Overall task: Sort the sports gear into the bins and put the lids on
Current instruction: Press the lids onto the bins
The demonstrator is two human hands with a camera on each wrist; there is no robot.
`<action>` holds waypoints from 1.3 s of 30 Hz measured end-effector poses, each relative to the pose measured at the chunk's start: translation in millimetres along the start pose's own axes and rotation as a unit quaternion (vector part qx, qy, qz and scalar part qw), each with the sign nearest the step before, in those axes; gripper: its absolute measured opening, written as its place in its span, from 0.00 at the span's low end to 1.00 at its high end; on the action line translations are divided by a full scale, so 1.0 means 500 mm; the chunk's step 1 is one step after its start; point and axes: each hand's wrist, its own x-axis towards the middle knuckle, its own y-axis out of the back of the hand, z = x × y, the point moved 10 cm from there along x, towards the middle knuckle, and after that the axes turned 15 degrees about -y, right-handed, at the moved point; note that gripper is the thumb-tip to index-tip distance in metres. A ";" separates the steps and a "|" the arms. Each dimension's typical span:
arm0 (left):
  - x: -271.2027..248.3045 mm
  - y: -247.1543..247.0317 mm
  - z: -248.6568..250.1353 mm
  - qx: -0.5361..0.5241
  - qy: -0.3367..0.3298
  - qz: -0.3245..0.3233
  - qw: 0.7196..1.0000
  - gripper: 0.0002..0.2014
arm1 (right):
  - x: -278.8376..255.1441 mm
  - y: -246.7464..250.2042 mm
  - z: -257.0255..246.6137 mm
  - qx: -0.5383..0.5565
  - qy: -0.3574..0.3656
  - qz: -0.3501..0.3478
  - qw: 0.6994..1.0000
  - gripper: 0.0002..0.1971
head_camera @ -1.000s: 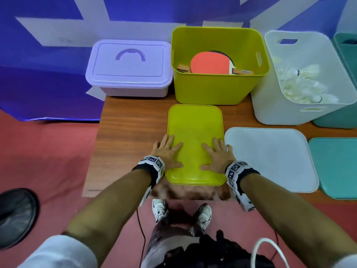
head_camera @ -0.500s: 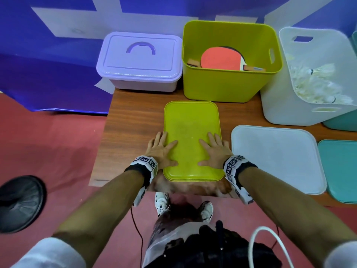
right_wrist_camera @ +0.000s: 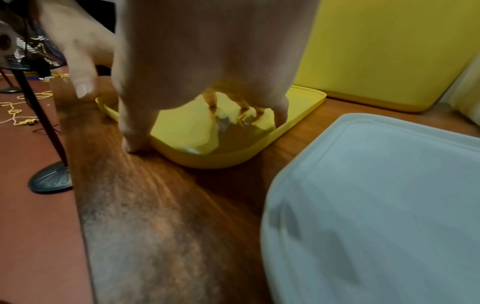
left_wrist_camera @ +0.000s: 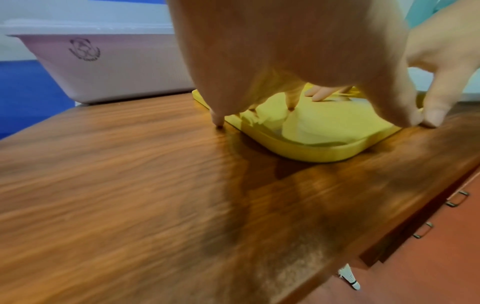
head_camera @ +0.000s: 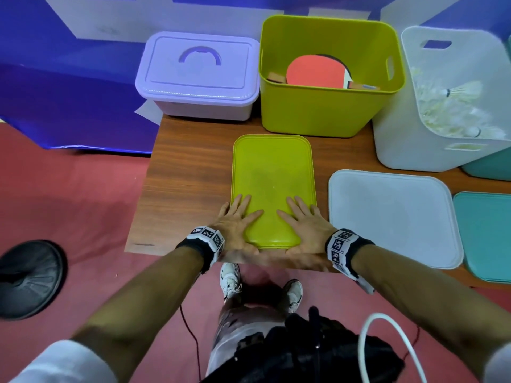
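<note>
A yellow-green lid point(head_camera: 272, 172) lies flat on the wooden table point(head_camera: 188, 183), in front of the yellow-green bin point(head_camera: 318, 111) that holds red table tennis paddles point(head_camera: 315, 71). My left hand point(head_camera: 237, 219) rests on the lid's near left corner with fingers spread and straight. My right hand point(head_camera: 304, 219) lies the same way on the near right corner. In the left wrist view the lid point(left_wrist_camera: 311, 144) sits flat under my left hand point(left_wrist_camera: 285, 61). The right wrist view shows the lid point(right_wrist_camera: 221, 156) beneath my right hand point(right_wrist_camera: 207, 61).
A lidded lilac box point(head_camera: 197, 76) stands at the back left. A white bin point(head_camera: 442, 111) with shuttlecocks point(head_camera: 456, 106) is at the right, its white lid point(head_camera: 392, 217) beside the yellow one. A teal lid point(head_camera: 486, 233) and teal bin point(head_camera: 489, 167) lie further right. A fan base point(head_camera: 27, 277) stands on the floor.
Both hands have slid with the yellow-green lid a little toward the table's near edge; they stay flat on its near corners.
</note>
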 end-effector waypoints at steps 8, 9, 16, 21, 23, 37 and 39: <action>-0.027 0.060 0.019 0.006 0.008 0.026 1.000 0.56 | -0.046 0.078 0.002 0.025 0.035 0.040 0.998 0.54; -0.034 0.081 0.023 0.009 0.001 0.036 0.999 0.56 | -0.054 0.094 0.006 0.038 0.041 0.051 0.997 0.54; -0.103 0.250 0.018 0.050 0.009 0.089 0.995 0.60 | -0.114 0.246 0.014 0.074 0.071 0.161 0.981 0.50; -0.156 0.358 0.011 0.077 0.011 0.176 0.981 0.55 | -0.154 0.351 0.029 0.096 0.069 0.252 0.960 0.41; -0.182 0.399 0.006 0.053 0.024 0.243 0.968 0.50 | -0.170 0.393 0.043 0.121 0.068 0.296 0.945 0.35; -0.181 0.576 -0.013 -0.126 0.077 0.480 0.865 0.41 | -0.173 0.613 0.105 0.075 0.004 0.457 0.886 0.25; -0.168 0.594 -0.027 -0.117 0.067 0.481 0.866 0.44 | -0.159 0.631 0.116 0.073 -0.009 0.462 0.884 0.25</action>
